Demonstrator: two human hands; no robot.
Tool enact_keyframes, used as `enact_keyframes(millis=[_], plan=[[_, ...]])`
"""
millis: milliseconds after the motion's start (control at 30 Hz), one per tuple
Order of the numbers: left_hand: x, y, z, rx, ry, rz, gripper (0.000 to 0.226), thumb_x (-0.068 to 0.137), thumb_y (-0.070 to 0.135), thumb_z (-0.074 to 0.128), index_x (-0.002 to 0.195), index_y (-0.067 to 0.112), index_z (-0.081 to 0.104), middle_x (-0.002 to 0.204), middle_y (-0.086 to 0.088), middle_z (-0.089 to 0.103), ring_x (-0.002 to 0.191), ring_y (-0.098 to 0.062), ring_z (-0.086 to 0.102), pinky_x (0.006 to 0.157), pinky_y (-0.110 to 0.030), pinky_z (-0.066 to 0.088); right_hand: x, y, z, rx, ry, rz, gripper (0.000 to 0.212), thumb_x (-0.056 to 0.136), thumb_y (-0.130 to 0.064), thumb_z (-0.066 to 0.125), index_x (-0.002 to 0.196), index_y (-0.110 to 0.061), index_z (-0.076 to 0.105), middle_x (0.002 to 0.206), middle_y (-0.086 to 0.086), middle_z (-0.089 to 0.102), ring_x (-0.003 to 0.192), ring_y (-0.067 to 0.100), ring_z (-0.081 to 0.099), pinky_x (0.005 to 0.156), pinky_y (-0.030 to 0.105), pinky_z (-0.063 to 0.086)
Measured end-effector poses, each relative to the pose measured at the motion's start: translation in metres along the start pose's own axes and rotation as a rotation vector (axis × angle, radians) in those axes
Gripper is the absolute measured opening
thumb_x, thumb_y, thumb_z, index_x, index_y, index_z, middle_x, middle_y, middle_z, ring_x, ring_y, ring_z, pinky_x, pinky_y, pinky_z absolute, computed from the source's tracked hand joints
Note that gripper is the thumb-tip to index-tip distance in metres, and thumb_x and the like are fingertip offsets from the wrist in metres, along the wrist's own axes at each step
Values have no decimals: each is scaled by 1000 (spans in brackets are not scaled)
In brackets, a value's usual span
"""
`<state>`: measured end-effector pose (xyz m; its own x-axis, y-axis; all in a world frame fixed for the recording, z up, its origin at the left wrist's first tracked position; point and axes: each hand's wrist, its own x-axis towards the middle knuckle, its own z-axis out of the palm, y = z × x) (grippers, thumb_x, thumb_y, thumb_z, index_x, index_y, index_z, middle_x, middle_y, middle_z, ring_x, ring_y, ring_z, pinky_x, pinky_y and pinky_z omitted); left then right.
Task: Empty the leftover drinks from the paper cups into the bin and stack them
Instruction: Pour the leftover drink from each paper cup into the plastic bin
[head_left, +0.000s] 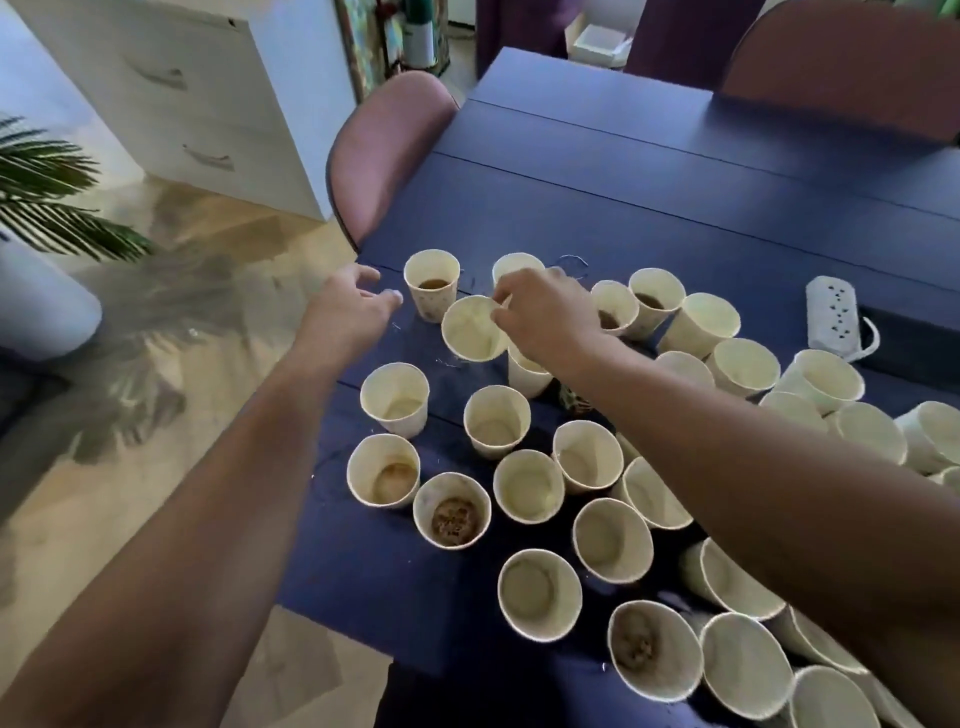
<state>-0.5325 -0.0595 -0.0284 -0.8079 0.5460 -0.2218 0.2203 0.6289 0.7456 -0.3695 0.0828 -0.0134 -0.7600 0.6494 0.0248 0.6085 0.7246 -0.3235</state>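
Head view: looks down on a dark blue table (649, 197) crowded with pale paper cups, both bare arms reaching forward over it.
Right hand (545, 312): fingers and thumb curled, pinching the far rim of a tilted cup (474, 328) whose mouth faces the camera; the cup looks lifted off the table, though its base is hidden.
Tilted cup: empty inside as far as can be seen, just beside the far-left cup and in front of another upright cup (514, 267) half hidden by the fingers.
Left hand (348, 306): hovers at the table's left edge, fingers loosely spread and slightly bent, holding nothing, near the far-left cup without touching it.
Far-left cup (431, 283): upright, with brown drink in the bottom.
Near cups: about two dozen stand upright across the near half of the table, most showing pale bottoms; one (452, 509) holds dark brown dregs, another (647, 647) near the front edge holds brownish residue.
Right side: further cups lie tipped or leaning together (831, 384).
Power strip (831, 317): white, lying on the table beyond the cups at right.
Chairs: a mauve chair (384, 150) pushed to the table's left edge.
Room: a white drawer cabinet (208, 104) and palm leaves (47, 197) on the left, over a wooden floor.
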Motion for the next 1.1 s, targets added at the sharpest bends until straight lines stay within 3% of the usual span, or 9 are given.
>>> enact_keyframes(millis=[100,233,333,400,433,567,667,900,1100], plan=[[22,-7,10,95,-89,-20,50,98,41,61,141,18,51,135,-4,57,105,-20,55,96,-35,43,9,-3,22,-82,-31,-88,20,99,-22,57,109,-19,74,100,7,71,81,23,64,63,31,55],[46,-15,26,137,-107,-20,53,100,45,55,141,11,51,143,-8,54,128,-27,53,105,-39,44,17,-5,43,-213,-60,-190,18,99,-15,58,106,-17,74,96,8,70,87,20,59,58,30,49],[62,-19,34,113,-83,-44,48,95,53,52,117,12,65,123,-8,68,115,-30,61,100,-46,50,16,-3,51,-296,-69,-229,16,100,-20,57,105,-19,72,99,8,71,94,22,56,70,34,42],[70,-16,39,95,-87,-50,40,95,50,52,88,13,65,104,-10,73,102,-34,67,93,-45,54,14,-3,51,-343,-75,-217,21,101,-27,53,109,-21,71,110,7,69,110,25,52,84,40,40],[72,-13,42,83,-96,-52,39,96,47,53,83,12,64,100,-13,73,97,-36,68,89,-44,55,12,-4,48,-350,-74,-203,24,101,-33,51,112,-22,70,117,6,66,118,27,49,91,44,38],[78,-4,47,103,-76,-76,38,93,39,57,96,3,70,89,-16,73,76,-32,71,74,-38,57,-1,-7,24,-273,0,-174,34,99,-43,50,126,-25,62,136,4,54,131,31,40,102,51,29],[89,-7,47,146,-39,-111,38,83,39,54,95,7,72,88,-11,75,74,-30,73,75,-39,62,-12,-2,4,-195,35,-131,34,99,-42,51,130,-30,60,142,1,52,132,29,39,104,51,28],[88,-7,45,196,18,-92,39,74,39,53,85,7,73,82,-11,74,78,-34,72,75,-43,62,-38,24,-21,-103,83,-59,25,98,-33,53,118,-33,68,125,-3,63,117,24,52,97,44,31],[55,34,23,231,61,21,43,76,45,51,79,9,74,79,-9,74,83,-31,70,80,-44,59,-57,39,-36,-8,89,-7,23,97,-33,53,115,-34,68,122,-7,65,117,21,53,97,45,31]])
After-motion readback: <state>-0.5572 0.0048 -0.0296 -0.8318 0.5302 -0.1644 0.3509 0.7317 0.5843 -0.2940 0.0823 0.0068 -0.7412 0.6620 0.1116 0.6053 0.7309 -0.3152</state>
